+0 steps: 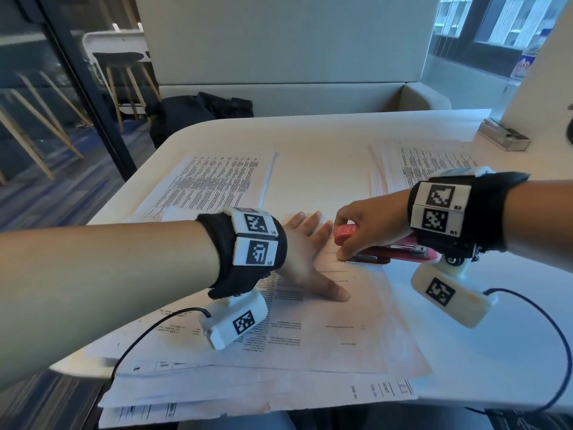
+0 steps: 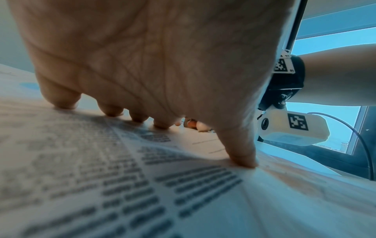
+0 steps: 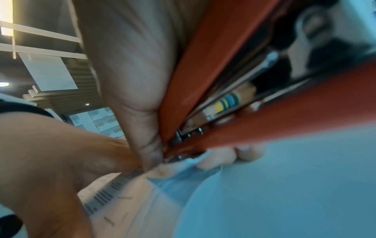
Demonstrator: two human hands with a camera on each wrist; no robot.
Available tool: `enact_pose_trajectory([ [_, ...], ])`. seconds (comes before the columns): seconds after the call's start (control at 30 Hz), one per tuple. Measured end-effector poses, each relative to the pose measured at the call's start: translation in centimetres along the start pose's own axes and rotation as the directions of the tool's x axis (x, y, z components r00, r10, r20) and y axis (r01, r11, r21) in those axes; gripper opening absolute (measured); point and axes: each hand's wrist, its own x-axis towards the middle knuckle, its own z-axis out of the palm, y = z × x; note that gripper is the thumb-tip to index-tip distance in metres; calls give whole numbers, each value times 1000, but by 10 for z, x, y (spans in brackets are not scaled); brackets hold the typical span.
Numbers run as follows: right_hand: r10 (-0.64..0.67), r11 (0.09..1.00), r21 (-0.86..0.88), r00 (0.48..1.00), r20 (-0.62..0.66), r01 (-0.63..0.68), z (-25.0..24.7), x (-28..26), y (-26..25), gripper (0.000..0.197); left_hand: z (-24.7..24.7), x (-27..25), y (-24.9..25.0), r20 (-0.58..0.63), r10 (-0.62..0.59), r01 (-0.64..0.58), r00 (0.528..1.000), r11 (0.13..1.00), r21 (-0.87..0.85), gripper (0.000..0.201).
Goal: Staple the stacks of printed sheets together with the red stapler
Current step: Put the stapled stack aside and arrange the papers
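Two hands work mid-frame: the left hand presses spread, straight fingers on the printed sheets; the right hand grips the red stapler at their top edge.

Premises: an office, specifically a booth-style meeting or work nook. Evidence: a white table with rounded corners bearing several spreads of printed sheets; a pale upholstered bench with a high padded back panel behind the table; a dark glass partition to the left, beyond which stand stools on slanted wooden legs over blue patterned carpet; large windows at upper right looking out on a multi-storey building; a slatted ceiling with recessed lights in the right wrist view
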Motion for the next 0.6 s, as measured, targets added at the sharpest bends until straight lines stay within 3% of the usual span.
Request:
enact_pose_trajectory([
  [0.6,15,985,174,1000,-2,-15,-1,0,12,43,0,-2,2,-7,-20,20,1000,999,-25,122],
])
